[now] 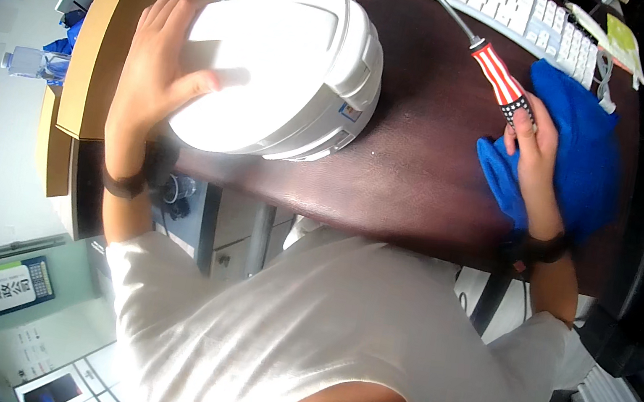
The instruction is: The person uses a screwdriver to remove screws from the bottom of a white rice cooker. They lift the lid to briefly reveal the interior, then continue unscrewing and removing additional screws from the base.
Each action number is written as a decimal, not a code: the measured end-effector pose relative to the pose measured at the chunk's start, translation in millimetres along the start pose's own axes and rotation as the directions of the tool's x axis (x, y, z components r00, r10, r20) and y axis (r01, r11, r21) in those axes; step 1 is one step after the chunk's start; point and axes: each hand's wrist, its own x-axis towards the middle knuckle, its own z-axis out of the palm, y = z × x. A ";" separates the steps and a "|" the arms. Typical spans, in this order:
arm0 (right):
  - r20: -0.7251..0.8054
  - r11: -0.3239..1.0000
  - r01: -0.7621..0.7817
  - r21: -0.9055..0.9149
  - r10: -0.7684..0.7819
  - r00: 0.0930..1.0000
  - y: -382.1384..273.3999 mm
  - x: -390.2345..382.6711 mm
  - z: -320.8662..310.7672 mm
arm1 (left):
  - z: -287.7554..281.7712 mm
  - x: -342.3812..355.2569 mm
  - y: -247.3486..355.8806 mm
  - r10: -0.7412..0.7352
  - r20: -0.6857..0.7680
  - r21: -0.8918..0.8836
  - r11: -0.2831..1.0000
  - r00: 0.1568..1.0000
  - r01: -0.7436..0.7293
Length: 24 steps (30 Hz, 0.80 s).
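A white, rounded rice cooker (279,49) with a smooth lid stands at the left of the dark brown table. My left hand (162,59) grips its left edge, the thumb stretched over the lid and the fingers bent along the rim. On the right, my right hand (533,138) is closed around the handle of a screwdriver (497,73). The handle has red and white stripes and a dark starred end; its metal shaft points up and left, toward the keyboard. A crumpled blue cloth (588,160) lies beneath and beside my right hand.
A white keyboard (491,4) lies along the far side of the brown table (406,155). Cardboard boxes (109,46) stand left of the cooker, with a clear plastic bottle (26,62) beyond them. A cable (605,74) and a green-topped item (624,40) are at the far right.
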 end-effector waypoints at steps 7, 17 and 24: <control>0.091 0.983 0.074 -0.171 -0.059 0.994 -17.0 -3.8 -4.0 | 15.3 14.7 12.7 -0.263 -0.050 -0.365 0.903 0.964 0.227; 0.119 0.951 0.226 -0.213 -0.204 0.972 -22.5 0.9 -6.3 | 23.9 20.6 -9.1 -0.228 -0.029 -0.344 0.916 0.973 0.205; 0.101 0.950 0.233 -0.207 -0.216 0.971 -23.4 1.5 -7.9 | 37.8 22.8 -24.1 -0.212 -0.121 -0.309 0.937 0.970 0.166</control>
